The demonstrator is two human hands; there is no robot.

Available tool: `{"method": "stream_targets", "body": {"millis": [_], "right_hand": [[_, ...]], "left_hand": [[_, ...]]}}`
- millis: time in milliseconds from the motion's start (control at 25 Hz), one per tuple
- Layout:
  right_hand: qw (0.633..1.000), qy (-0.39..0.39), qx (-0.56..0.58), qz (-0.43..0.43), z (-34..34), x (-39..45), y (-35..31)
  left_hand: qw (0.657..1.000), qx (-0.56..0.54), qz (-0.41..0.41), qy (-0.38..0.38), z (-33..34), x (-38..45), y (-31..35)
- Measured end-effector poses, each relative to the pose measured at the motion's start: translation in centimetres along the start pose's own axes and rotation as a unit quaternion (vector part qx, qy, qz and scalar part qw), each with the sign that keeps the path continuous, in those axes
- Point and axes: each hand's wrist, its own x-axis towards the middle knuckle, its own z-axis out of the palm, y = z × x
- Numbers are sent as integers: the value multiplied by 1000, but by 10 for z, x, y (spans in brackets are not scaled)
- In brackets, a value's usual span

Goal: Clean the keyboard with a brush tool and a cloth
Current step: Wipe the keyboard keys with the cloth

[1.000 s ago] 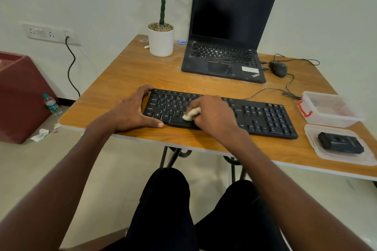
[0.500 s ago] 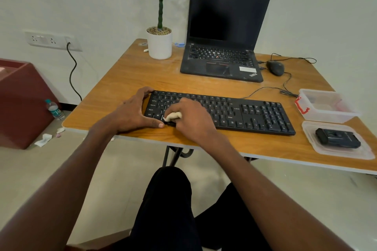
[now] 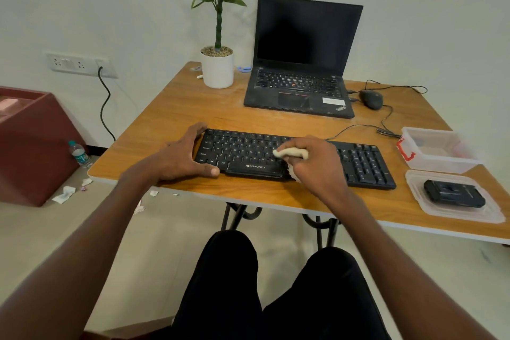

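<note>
Keyboard [image 3: 298,159], a flat black slab with a cable running off its far edge, lies on the wooden table [image 3: 193,107] close to the near edge, in front of the closed-screen-dark laptop [image 3: 300,63]. It looks light and rigid, so I judge it would skate across the smooth wood under a sideways wipe unless pinned; the sensible place to hold it is at an end, by the frame, not on the keys, which give under pressure.

That is where the left hand [image 3: 182,157] sits: at the keyboard's left end, fingers wrapped over the far corner, thumb laid straight along the near edge, bracing the board rather than lifting it.

The right hand [image 3: 311,163] is over the middle of the keyboard, just above the space bar, knuckles up and wrist low, forearm slanting in from the near right. Its fingers are curled around a small pale cloth [image 3: 291,152], bunched into a soft wad whose tip pokes out leftward onto the letter keys. Being soft, it should press into the gaps between keys if pushed with a light touch.

To the keyboard's right, a black device rests on a clear lid [image 3: 452,210], behind which stands a clear tub [image 3: 438,152]. I cannot tell whether that device is the brush tool.
</note>
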Motion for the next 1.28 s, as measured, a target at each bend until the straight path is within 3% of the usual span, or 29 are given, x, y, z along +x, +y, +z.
{"method": "stream_targets", "body": {"millis": [80,160,240,360,560,840,1040,1280], "right_hand": [[999,47,18,-5,8,5,-7],[998,-21,-54,-33,16,12,-10],[989,-81,-111,-45,19,14,-11],[989,-71,-124,-34,8,9,-4],[969,5,-239,58,-36,-3,16],[989,-40,-142,-30,15,-10,-17],[986,-75,-147,-12,-4,-15,1],[990,-60,-126,-20,-10,-19,7]], "left_hand": [[994,29,10,101,14,0,21],[976,57,55,202,43,0,48],[963,102,74,238,72,0,66],[945,200,68,249,92,3,65],[938,205,76,268,95,4,61],[939,212,61,262,95,3,62],[940,210,57,264,95,4,63],[940,224,58,250,94,6,64]]}}
